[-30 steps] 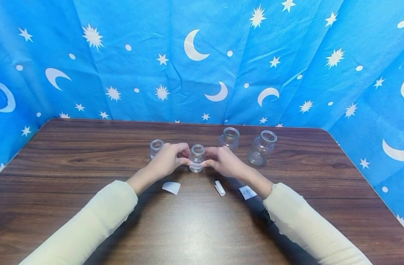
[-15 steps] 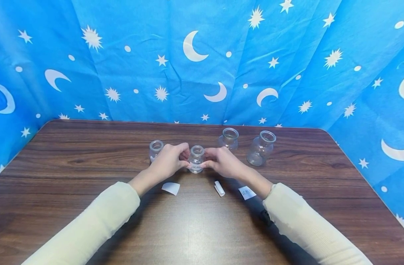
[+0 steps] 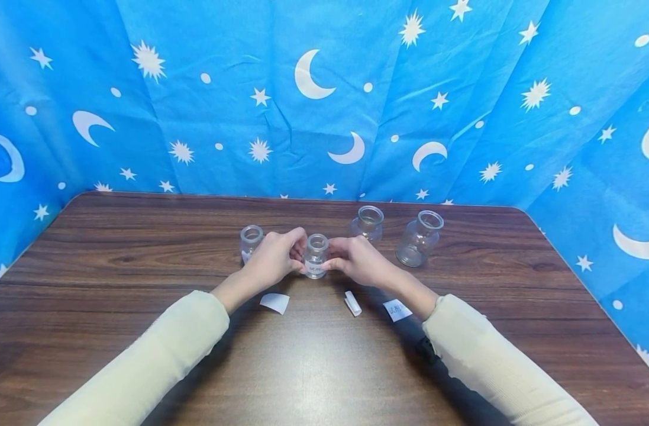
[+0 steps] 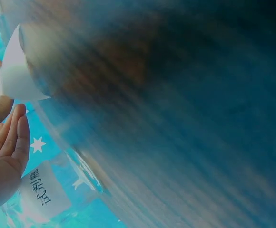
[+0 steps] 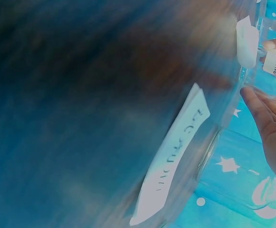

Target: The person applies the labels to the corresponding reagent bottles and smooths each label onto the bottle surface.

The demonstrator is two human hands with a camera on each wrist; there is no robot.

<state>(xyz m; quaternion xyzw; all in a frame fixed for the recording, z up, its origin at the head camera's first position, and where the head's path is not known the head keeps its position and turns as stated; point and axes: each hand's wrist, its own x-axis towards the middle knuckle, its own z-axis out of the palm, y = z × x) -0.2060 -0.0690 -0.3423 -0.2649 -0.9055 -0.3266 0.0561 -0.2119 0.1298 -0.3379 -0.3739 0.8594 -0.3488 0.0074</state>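
A small clear glass bottle (image 3: 316,251) stands upright on the table between the hands, a white label (image 3: 315,268) with handwriting across its lower front. From the right, my right hand (image 3: 358,258) holds it, thumb at the label's edge and fingers toward the back. On the other side, my left hand (image 3: 273,254) has its thumb at the bottle's left edge and its fingers beside the glass. Both hands also show at the frame edges of the wrist views. Another small labelled bottle (image 3: 251,236) is partly hidden behind my left hand.
Two larger glass jars, one (image 3: 370,220) partly behind my right hand and one (image 3: 419,239) farther right, stand on the wooden table (image 3: 143,248). Nearer lie a blank paper piece (image 3: 275,303), a curled white strip (image 3: 353,303) and a written label (image 3: 397,309). A star-patterned curtain (image 3: 223,106) hangs behind.
My left thumb has slid slightly left and down across the label to the bottle's edge, so more of the writing shows. The right hand and the other objects look unmoved.
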